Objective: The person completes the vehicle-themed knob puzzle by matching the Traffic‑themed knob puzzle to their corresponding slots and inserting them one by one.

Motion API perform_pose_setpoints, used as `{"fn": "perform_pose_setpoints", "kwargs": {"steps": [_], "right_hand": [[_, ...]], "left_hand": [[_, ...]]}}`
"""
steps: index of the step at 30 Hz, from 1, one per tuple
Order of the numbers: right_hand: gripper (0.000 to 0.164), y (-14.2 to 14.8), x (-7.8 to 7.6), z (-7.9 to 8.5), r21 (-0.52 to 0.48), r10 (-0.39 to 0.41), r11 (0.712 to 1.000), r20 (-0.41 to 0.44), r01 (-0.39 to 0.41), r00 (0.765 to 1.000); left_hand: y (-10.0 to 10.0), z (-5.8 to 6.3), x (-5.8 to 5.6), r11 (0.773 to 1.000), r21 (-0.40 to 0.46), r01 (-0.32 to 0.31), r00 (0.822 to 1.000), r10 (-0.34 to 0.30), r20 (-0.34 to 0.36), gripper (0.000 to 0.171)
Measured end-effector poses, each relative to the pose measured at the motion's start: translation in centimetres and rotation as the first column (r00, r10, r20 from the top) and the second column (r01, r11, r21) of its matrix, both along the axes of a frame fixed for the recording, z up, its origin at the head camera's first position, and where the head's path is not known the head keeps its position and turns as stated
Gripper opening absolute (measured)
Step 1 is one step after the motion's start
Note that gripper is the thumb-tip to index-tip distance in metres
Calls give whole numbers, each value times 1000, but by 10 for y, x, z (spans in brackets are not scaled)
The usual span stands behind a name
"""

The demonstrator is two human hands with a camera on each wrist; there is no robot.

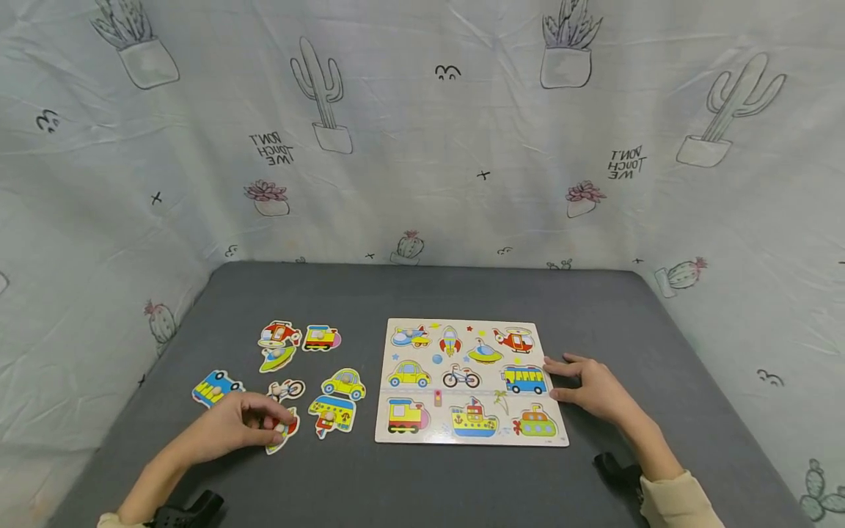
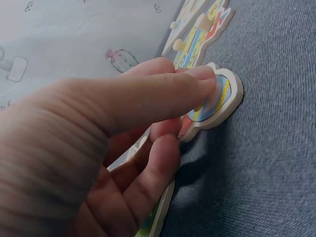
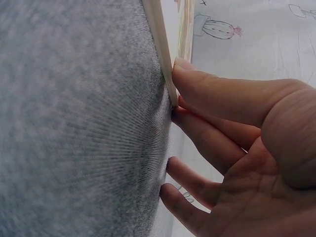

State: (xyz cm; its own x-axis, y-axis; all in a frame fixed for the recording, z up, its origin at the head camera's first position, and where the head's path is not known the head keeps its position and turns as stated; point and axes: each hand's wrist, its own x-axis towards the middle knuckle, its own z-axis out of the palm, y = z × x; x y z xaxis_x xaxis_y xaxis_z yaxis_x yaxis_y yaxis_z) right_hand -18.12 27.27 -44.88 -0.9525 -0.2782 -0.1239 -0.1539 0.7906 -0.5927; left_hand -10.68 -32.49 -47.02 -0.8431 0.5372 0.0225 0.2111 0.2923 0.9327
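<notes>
A grey cloth-covered table with rounded far corners stood before pale, creased fabric walls printed with potted cacti and mirror-reversed lettering. Right of the table's centre lay a flat picture board showing vehicles in three rows. To its left were scattered loose puzzle pieces, among them a car piece, a train piece and a bus piece, whose lower edge was covered by the person's left hand.

That hand pinched a small piece between thumb and fingers, at the near side of the scattered group; its picture was mostly hidden, perhaps red, yellow and blue. The right hand, fingers relaxed, touched the board's right edge.

The frame's bottom cut off the table's near side, the beige right sleeve and a black device on the left wrist. The right wrist view blurred the cloth weave.
</notes>
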Motion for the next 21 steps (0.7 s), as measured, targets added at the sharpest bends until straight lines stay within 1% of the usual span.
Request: {"fn": "perform_pose_setpoints", "kwargs": {"steps": [2, 3, 6, 9, 12, 15, 17, 21], "right_hand": [[56, 0, -1, 0, 2, 4, 1000, -4, -4, 1000], [56, 0, -1, -1, 3, 5, 1000, -5, -5, 1000], [56, 0, 0, -1, 3, 4, 1000, -5, -4, 1000], [56, 0, 0, 1, 7, 5, 1000, -7, -5, 1000], [56, 0, 1, 2, 6, 3, 1000, -5, -3, 1000], [56, 0, 1, 2, 2, -1, 1000, 2, 1, 1000], [56, -1, 1, 3, 2, 0, 1000, 5, 0, 1000], [56, -1, 0, 3, 1, 4, 1000, 5, -4, 1000]], "left_hand": [[-1, 0, 0, 1000, -1, -13, 1000, 13, 5, 21], [-1, 1, 0, 1000, 4, -17, 1000, 17, 18, 20], [-3, 0, -1, 999, 34, -6, 999, 5, 44, 19], [-4, 1, -1, 999, 35, -6, 999, 4, 51, 18], [-3, 1, -1, 1000, -1, -15, 999, 15, 31, 15], [-2, 3, -1, 998, -47, -34, 999, 35, 23, 13], [-1, 6, -1, 995, -85, -48, 999, 48, 3, 12], [1, 13, -1, 984, -143, -107, 994, 100, -53, 13]]}}
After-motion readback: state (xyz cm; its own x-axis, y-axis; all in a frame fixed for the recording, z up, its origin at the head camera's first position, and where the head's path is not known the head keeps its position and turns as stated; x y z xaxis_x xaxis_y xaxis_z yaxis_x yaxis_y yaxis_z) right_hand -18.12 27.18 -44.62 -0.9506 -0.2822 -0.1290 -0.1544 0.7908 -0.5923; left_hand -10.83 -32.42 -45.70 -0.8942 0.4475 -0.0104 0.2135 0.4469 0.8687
